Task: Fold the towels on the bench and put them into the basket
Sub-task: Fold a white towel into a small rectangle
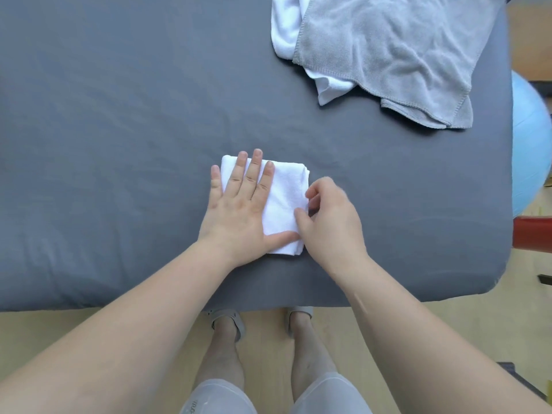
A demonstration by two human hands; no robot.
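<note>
A small white towel [285, 198], folded into a compact rectangle, lies near the front edge of the grey bench [119, 144]. My left hand [239, 210] presses flat on its left half with straight fingers. My right hand [331, 213] is at the towel's right edge, its thumb and fingers curled and pinching the cloth there. At the back right of the bench a grey towel [388, 55] lies unfolded and rumpled on top of another white towel [286, 28]. No basket is in view.
A light blue exercise ball [528, 144] sits past the bench's right edge, with a red object [531, 234] below it. The bench's front edge runs just above my feet [227, 324] on the wooden floor.
</note>
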